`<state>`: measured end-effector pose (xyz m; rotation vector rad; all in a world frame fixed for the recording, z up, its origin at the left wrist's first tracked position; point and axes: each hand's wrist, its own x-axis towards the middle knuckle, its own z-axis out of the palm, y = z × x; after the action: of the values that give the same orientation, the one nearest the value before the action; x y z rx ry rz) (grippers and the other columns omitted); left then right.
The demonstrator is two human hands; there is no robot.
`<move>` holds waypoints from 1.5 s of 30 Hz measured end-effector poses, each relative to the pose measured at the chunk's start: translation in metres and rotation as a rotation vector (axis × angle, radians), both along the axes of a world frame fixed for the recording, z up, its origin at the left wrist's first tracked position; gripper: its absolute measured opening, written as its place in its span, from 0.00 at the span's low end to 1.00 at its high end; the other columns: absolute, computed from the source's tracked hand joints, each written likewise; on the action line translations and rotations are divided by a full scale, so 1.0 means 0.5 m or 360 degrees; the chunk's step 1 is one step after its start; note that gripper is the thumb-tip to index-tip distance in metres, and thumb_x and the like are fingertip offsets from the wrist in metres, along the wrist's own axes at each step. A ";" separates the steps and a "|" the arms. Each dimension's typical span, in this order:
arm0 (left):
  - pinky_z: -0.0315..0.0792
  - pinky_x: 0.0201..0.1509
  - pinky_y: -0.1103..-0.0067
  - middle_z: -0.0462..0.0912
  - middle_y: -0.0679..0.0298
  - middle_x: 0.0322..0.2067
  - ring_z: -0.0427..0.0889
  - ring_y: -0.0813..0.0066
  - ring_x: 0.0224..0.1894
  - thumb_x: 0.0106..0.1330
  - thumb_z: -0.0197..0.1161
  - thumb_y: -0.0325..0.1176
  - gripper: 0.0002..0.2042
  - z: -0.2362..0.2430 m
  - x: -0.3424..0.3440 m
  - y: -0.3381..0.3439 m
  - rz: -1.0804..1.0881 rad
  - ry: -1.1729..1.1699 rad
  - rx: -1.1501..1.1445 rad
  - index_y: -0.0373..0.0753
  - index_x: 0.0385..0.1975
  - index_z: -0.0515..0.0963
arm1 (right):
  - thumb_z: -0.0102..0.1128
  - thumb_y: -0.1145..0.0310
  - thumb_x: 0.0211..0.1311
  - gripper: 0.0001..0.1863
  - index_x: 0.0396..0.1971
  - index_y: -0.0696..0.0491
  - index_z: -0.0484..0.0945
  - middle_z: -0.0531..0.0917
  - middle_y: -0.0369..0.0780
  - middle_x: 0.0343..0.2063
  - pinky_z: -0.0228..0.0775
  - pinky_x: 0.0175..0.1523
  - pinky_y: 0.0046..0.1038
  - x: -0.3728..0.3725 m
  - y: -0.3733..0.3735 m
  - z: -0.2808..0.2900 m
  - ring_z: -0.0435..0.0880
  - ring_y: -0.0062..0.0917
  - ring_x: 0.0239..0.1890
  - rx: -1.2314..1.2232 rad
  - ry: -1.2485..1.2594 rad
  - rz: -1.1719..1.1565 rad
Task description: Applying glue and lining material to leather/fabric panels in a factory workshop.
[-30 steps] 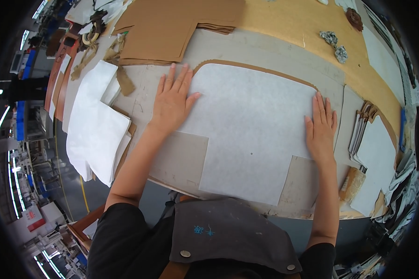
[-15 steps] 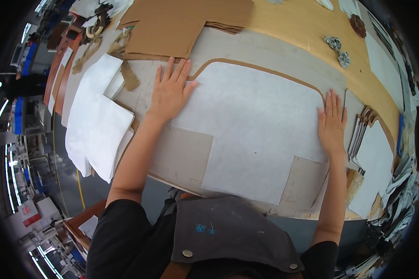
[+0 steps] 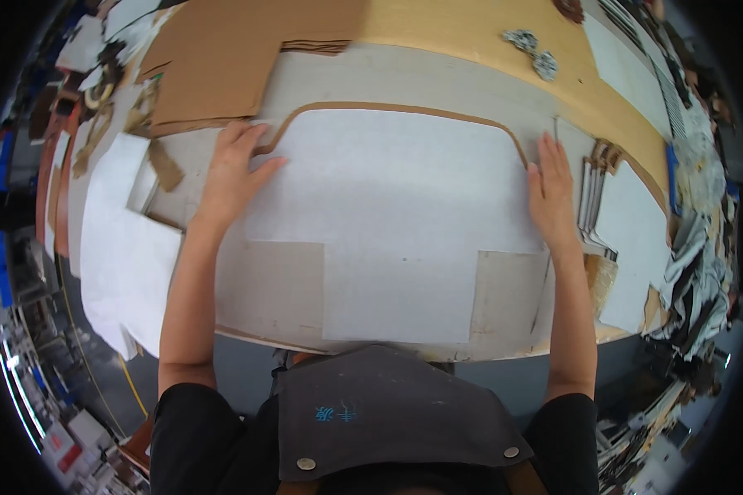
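A large white sheet (image 3: 388, 198), wide at the top with a narrower tab toward me, lies flat on the grey board. A thin brown edge (image 3: 404, 107) of a layer beneath shows along its curved far side. My left hand (image 3: 231, 177) is at its upper left corner, thumb apart from the fingers, holding nothing. The left fingertips are close to a stack of brown sheets (image 3: 215, 82). At the opposite side my right hand (image 3: 553, 194) rests along the sheet's right edge, its fingers stretched out and free.
Folded white sheets (image 3: 128, 247) hang over the table's left side. On the right are several slim metal tools (image 3: 588, 198), a yellowish block (image 3: 601, 280) and another white piece (image 3: 636, 239). Crumpled foil (image 3: 545, 66) sits on the far yellow surface (image 3: 462, 33).
The whole view has shifted, so the table appears further left. My left fingers, spread flat before, are now drawn closer together. The white sheet lies straighter in the view.
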<state>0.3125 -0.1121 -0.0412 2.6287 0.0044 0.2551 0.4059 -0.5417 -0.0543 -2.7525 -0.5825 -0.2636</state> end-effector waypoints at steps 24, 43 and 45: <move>0.75 0.38 0.76 0.77 0.55 0.36 0.77 0.68 0.33 0.53 0.68 0.28 0.18 0.037 0.064 -0.043 0.0169 0.0393 -0.0054 0.29 0.43 0.75 | 0.45 0.67 0.66 0.18 0.53 0.56 0.71 0.66 0.45 0.61 0.42 0.70 0.40 -0.035 0.067 0.000 0.56 0.40 0.67 0.0359 0.0290 0.0075; 0.63 0.54 0.67 0.76 0.59 0.45 0.71 0.59 0.50 0.54 0.63 0.26 0.16 0.007 0.086 -0.186 -0.0228 -0.0202 0.0192 0.36 0.45 0.75 | 0.54 0.74 0.59 0.17 0.50 0.58 0.72 0.72 0.47 0.54 0.57 0.63 0.39 -0.072 -0.005 0.069 0.66 0.43 0.60 0.0318 0.0176 -0.0019; 0.66 0.52 0.68 0.77 0.57 0.45 0.73 0.58 0.48 0.55 0.62 0.23 0.16 -0.004 0.106 -0.249 -0.0494 -0.0370 0.0058 0.34 0.45 0.75 | 0.55 0.72 0.59 0.22 0.54 0.57 0.68 0.69 0.50 0.55 0.58 0.62 0.39 -0.112 -0.076 0.102 0.66 0.44 0.59 0.0029 0.0004 -0.0294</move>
<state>0.3654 -0.2368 -0.0429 2.5727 -0.4857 0.4512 0.3497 -0.5795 -0.0031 -2.7909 -0.3233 -0.3060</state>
